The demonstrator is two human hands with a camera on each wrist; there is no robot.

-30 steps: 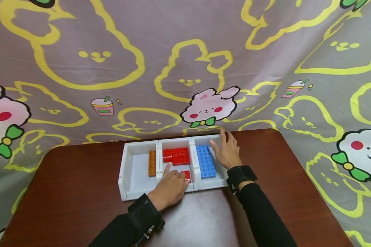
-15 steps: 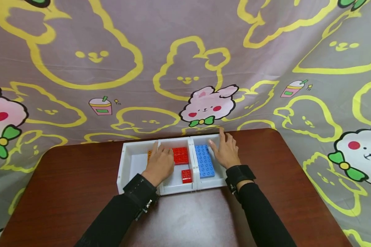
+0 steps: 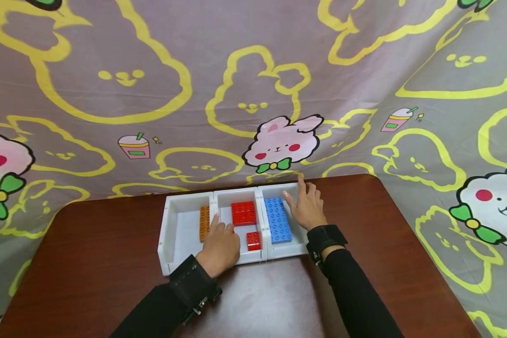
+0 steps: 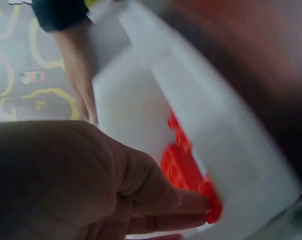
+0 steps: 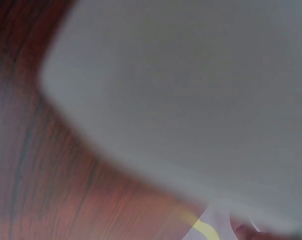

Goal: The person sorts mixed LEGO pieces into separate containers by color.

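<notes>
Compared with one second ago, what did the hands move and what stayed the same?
The left hand left the small red brick, reached to the far end of the middle compartment, then drew back near; its fingers now hold a red brick, and the far red pile looks smaller. The right hand, blue plate and orange brick stayed put.

Dark wood table w/ white 3-compartment tray on it, near back edge.
</notes>
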